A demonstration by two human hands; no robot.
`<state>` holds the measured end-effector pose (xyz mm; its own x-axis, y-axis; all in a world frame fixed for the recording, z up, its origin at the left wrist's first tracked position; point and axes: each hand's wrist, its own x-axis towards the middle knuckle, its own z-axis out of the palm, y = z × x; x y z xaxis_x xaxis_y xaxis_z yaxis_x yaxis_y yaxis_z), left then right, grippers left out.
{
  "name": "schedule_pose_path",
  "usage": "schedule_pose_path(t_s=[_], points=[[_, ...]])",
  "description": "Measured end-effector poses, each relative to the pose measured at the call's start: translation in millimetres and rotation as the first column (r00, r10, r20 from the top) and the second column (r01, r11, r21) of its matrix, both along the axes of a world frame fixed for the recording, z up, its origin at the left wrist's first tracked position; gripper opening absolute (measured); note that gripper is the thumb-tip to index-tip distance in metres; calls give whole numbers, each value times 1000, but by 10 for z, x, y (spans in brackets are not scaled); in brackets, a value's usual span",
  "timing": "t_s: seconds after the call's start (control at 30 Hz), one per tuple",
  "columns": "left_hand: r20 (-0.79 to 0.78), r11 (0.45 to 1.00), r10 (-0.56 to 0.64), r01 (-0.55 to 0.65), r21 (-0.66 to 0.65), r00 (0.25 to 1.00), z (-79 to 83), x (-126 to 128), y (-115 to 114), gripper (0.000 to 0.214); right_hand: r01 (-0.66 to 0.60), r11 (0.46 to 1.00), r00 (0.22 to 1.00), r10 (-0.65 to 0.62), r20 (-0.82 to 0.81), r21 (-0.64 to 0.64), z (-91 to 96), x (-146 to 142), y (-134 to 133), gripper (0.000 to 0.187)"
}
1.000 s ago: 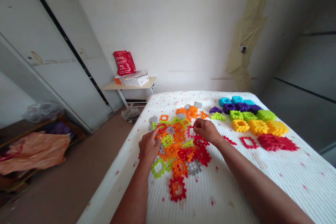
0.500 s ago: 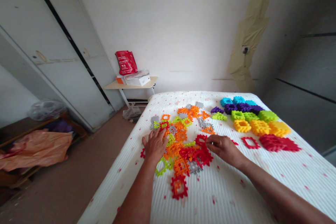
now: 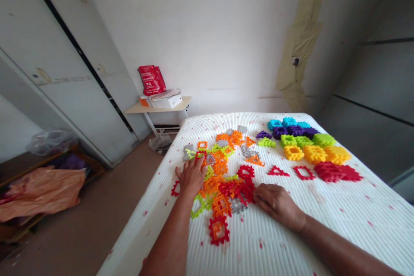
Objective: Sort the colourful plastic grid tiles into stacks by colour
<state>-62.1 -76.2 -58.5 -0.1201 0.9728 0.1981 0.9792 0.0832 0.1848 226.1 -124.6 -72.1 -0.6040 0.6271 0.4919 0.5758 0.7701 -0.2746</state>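
Note:
A loose pile of interlocking plastic building tiles with notched edges covers the left middle of the bed; orange tiles (image 3: 221, 204) make up much of it. My left hand (image 3: 191, 176) lies on the pile's left side, fingers spread and touching a red square frame (image 3: 201, 155). At the pile's right edge, my right hand (image 3: 280, 206) has its fingers closed on the rim of a red building tile (image 3: 247, 190); its fingertips are partly hidden. Another red frame tile (image 3: 219, 230) lies nearest me, and a red triangle tile (image 3: 278, 171) lies apart beyond my right hand.
Colour-sorted stacks stand at the right: red (image 3: 333, 171), yellow (image 3: 314, 154), green (image 3: 323, 139), purple (image 3: 296, 130) and blue (image 3: 289, 121). Behind the bed (image 3: 291, 250) is a small table (image 3: 181, 105) with a box and a red bag (image 3: 152, 79). A wardrobe stands left.
My right hand has moved down and toward me along the pile's right edge, uncovering the red triangle tile. My left hand stays on the pile. The whole view has shifted slightly.

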Motion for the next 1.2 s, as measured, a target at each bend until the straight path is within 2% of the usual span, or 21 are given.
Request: schedule_pose_path(t_s=[0.23, 0.3, 0.37, 0.47, 0.53, 0.6, 0.67, 0.73, 0.77, 0.83, 0.93, 1.0, 1.03, 1.1, 1.2], points=[[41, 996, -27, 23, 86, 999, 3, -10, -45, 40, 12, 1000, 1000, -12, 6, -17, 4, -7, 8, 27], [99, 992, -42, 30, 123, 994, 7, -26, -34, 38, 16, 999, 1000, -16, 18, -28, 19, -10, 8, 28], [221, 979, -100, 57, 196, 970, 11, -67, -22, 36, 22, 999, 999, -21, 32, -36, 25, -7, 9, 29], [488, 930, -233, 45, 366, 841, 44, -154, -51, 36, 34, 998, 999, -32, 23, -59, 19, 7, 14, 30], [652, 898, -287, -40, 437, 702, 90, -186, -128, 36, 47, 996, 999, -47, 4, -79, 13, 16, 24, 30], [764, 893, -314, -98, 439, 564, 145, -156, -245, 35, 61, 993, 998, -63, -15, -99, 9, 18, 36, 29], [814, 910, -341, -52, 411, 471, 189, -49, -380, 31, 78, 990, 996, -83, -35, -120, 8, 17, 51, 30], [815, 918, -382, 75, 390, 436, 209, 125, -508, 26, 98, 985, 993, -106, -57, -140, 4, 20, 64, 30], [800, 908, -417, 165, 384, 431, 209, 226, -563, 25, 106, 983, 991, -117, -67, -148, -2, 24, 71, 30], [744, 854, -516, 322, 408, 425, 193, 429, -648, 23, 121, 979, 987, -136, -82, -161, -19, 38, 83, 29], [617, 763, -642, 462, 452, 455, 148, 649, -700, 19, 133, 977, 983, -151, -103, -166, -51, 62, 99, 29], [531, 724, -689, 505, 469, 494, 123, 693, -690, 21, 135, 977, 981, -155, -115, -167, -63, 71, 106, 29], [491, 720, -694, 508, 474, 526, 116, 677, -674, 25, 136, 977, 981, -157, -118, -166, -64, 73, 107, 30], [427, 743, -661, 461, 485, 617, 109, 570, -632, 31, 139, 977, 980, -160, -119, -163, -59, 74, 105, 30], [386, 822, -481, 251, 512, 787, 96, 255, -576, 31, 143, 976, 980, -163, -116, -161, -43, 72, 96, 30]])
